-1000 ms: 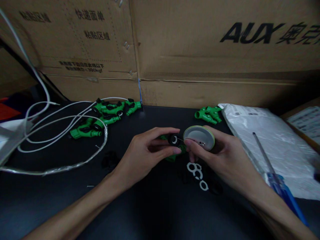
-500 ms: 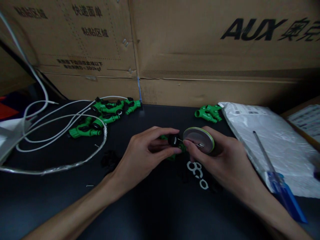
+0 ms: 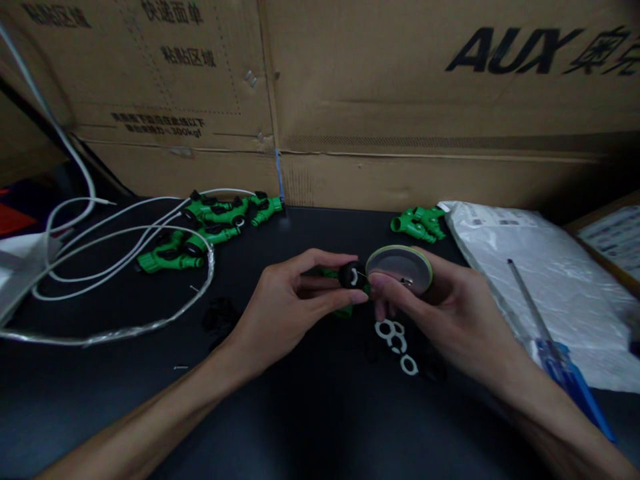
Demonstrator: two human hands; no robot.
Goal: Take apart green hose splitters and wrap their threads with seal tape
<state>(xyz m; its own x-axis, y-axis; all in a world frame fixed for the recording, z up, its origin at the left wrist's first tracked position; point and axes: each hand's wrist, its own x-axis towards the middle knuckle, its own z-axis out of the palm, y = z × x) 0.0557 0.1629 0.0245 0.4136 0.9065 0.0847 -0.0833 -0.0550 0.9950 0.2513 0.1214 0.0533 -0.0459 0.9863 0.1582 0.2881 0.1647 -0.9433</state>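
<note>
Head view: left hand (image 3: 285, 290) grips one black part (image 3: 351, 275), right hand (image 3: 447, 297) one round disc (image 3: 395, 259), near four white rings (image 3: 391, 338).

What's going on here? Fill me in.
A person is working over a dark table. The left hand holds a black round piece; the right hand holds a pin-backed disc, its thin pin pointing toward that piece, though contact is too small to tell. White rings lie nearby, green fittings sit farther back at left and right, and a screwdriver rests partly on a white package.
</note>
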